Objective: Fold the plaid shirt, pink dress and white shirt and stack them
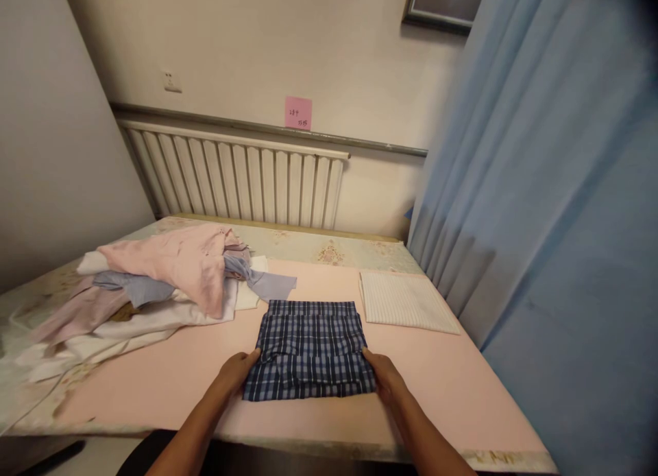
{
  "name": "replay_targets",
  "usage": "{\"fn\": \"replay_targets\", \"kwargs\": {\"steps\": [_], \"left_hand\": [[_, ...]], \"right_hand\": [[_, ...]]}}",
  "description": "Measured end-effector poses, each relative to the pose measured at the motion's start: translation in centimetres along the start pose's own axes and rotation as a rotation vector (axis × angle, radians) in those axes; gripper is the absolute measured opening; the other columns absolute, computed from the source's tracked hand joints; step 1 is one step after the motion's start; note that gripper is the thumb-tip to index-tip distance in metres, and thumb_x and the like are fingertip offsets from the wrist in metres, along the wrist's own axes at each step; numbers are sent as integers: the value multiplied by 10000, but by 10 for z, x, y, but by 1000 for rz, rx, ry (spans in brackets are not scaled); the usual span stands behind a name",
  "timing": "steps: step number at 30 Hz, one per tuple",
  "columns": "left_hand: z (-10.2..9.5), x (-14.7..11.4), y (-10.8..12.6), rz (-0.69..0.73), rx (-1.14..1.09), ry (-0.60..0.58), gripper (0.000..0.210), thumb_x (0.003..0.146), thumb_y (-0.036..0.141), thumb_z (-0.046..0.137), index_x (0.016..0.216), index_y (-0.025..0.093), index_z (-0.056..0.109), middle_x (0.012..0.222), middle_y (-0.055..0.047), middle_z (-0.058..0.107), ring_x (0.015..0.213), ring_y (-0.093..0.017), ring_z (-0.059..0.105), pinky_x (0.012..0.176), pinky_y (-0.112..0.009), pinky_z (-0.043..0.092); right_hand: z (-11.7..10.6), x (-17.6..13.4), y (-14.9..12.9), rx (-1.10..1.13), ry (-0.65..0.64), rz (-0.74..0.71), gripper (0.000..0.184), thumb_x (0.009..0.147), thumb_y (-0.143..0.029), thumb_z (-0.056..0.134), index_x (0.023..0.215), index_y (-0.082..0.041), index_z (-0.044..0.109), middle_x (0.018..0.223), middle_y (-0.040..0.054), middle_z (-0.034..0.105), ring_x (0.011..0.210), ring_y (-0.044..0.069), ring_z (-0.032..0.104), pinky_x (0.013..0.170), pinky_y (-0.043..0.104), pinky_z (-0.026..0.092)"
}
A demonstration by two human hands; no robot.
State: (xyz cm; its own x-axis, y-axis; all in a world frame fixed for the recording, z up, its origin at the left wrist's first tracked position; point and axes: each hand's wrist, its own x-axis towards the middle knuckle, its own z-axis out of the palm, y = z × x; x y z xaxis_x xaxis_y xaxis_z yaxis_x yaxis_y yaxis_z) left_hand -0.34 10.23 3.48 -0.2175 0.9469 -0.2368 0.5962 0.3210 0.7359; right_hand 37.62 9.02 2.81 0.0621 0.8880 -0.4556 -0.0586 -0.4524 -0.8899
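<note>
A dark blue plaid cloth [313,346], folded into a flat rectangle, lies at the front middle of the pink table cover [432,387]. My left hand [239,372] grips its left side, with the thumb on top and the fingers hidden underneath. On the opposite side my right hand [384,376] holds the edge the same way, thumb above, fingers out of sight. To the right and farther back rests a folded white striped cloth [408,299], apart from both hands.
A loose heap of garments, with a pink shirt [169,256] on top, covers the table's left part. Behind stands a white radiator [251,177] below a pink note [298,113]. A blue curtain [514,160] hangs along the right side.
</note>
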Motion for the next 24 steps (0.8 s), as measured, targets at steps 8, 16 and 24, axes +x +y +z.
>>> {"fn": "replay_targets", "kwargs": {"steps": [8,16,24], "left_hand": [[6,-5,24,-307,-792,-286,321,713,479,692,781,176,614,733,-92,726,715,-242,705,691,-377,583],[2,3,41,-220,-782,-430,354,613,293,753,924,198,616,849,-74,746,830,-262,716,813,-424,579],[-9,-10,129,73,-679,-551,671,591,397,783,1201,213,575,1053,-73,723,936,-278,691,862,-427,551]], "right_hand": [[6,17,-16,186,-60,31,383,704,-506,676,779,-131,669,799,149,727,850,284,698,737,390,552],[16,26,-30,113,-105,-117,294,573,-300,723,813,-136,674,682,55,709,682,229,668,691,364,523],[-27,29,-88,13,-195,-343,361,564,-252,679,913,-159,691,817,6,719,774,198,640,783,331,481]]}}
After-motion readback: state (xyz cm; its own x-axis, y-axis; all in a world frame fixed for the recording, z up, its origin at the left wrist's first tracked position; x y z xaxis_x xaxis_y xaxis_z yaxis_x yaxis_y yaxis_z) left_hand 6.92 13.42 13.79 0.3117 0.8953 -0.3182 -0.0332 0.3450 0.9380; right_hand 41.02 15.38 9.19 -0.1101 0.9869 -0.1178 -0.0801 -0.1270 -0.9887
